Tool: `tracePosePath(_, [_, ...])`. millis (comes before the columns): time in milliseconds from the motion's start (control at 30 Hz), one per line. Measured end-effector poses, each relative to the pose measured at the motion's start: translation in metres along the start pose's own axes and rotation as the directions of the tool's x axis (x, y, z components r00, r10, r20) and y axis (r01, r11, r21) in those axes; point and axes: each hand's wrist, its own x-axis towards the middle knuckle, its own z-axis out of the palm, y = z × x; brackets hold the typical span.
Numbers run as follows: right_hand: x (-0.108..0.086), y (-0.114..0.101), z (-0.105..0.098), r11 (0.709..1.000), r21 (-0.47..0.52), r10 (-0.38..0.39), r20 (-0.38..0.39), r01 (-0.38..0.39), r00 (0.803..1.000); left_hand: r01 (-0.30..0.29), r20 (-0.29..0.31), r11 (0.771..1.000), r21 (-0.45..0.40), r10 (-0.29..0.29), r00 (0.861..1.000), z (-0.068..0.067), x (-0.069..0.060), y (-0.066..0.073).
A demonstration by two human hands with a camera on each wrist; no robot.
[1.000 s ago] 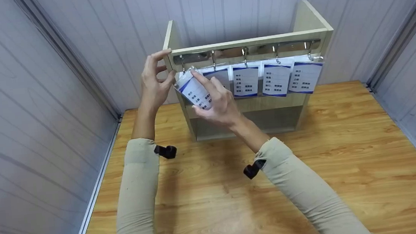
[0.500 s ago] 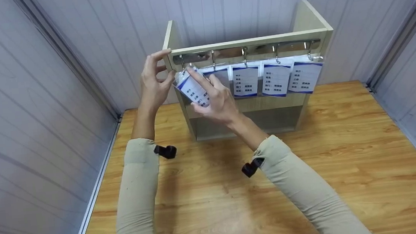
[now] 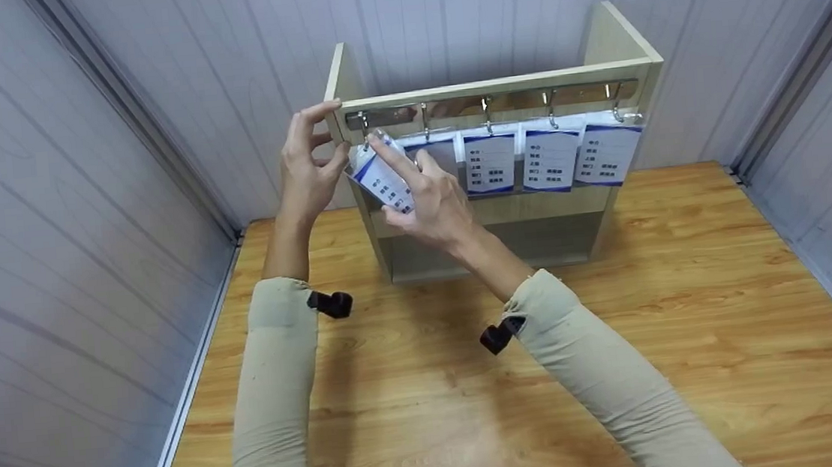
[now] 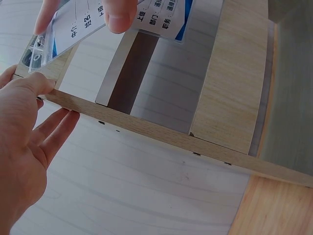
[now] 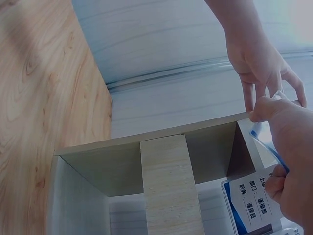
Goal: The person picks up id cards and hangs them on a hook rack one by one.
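Observation:
My right hand [image 3: 438, 205] holds a clear-sleeved badge card [image 3: 380, 180] with blue corners, its index finger extended along the card's top. The card tilts at the leftmost metal hook [image 3: 363, 125]; whether its slot is over the hook is hidden. With my left hand [image 3: 308, 164] I grip the upper left side panel of the wooden shelf unit [image 3: 422, 221]. In the left wrist view, the thumb and fingers of that hand [image 4: 22, 127] lie on opposite sides of the panel edge [image 4: 142, 125]. Part of the second badge [image 3: 437, 149] is behind my right hand.
More badges hang from the hooks to the right, among them a middle badge [image 3: 490, 163] and a far right badge [image 3: 610, 152]. A shiny metal hook strip [image 3: 517, 101] runs along the unit's front. Corrugated pale walls [image 3: 221, 70] surround the wood-patterned surface [image 3: 430, 398].
My right hand has moved slightly up and left with the badge card, bringing its top closer to the leftmost hook. The left hand keeps its place on the side panel.

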Motion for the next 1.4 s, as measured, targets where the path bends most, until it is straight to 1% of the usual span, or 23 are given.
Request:
tracePosePath(267, [0.0,-0.003,0.001,0.999,-0.043,0.014,-0.001,-0.014,1.0,0.009,0.007,1.0,0.003,-0.009,1.0,0.0,-0.001,0.0])
tracePosePath(400, [0.001,-0.004,0.001,0.998,-0.054,0.019,0.0,-0.019,1.0,0.006,0.008,1.0,-0.003,-0.006,1.0,0.0,-0.001,0.0])
tracePosePath(567, [0.001,-0.007,0.0,0.996,-0.069,0.048,0.008,-0.048,0.999,-0.006,0.007,1.0,-0.014,0.007,1.0,0.0,0.0,0.001])
tracePosePath(800, [0.0,-0.011,0.0,0.993,-0.104,0.057,-0.012,-0.058,0.998,-0.001,0.003,1.0,-0.01,0.001,1.0,0.0,0.0,0.0])
tracePosePath(1067, [0.0,-0.016,0.001,0.989,-0.117,0.091,0.002,-0.091,0.996,0.01,-0.004,1.0,-0.012,-0.01,1.0,-0.001,-0.002,0.001])
tracePosePath(1300, [0.002,-0.018,0.001,0.988,-0.126,0.087,-0.011,-0.088,0.996,0.008,-0.005,1.0,-0.024,-0.009,1.0,-0.001,0.0,0.001])
tracePosePath(1400, [0.003,-0.018,0.0,0.987,-0.127,0.103,-0.005,-0.102,0.995,0.004,-0.005,1.0,-0.03,-0.004,1.0,-0.001,0.002,0.001])
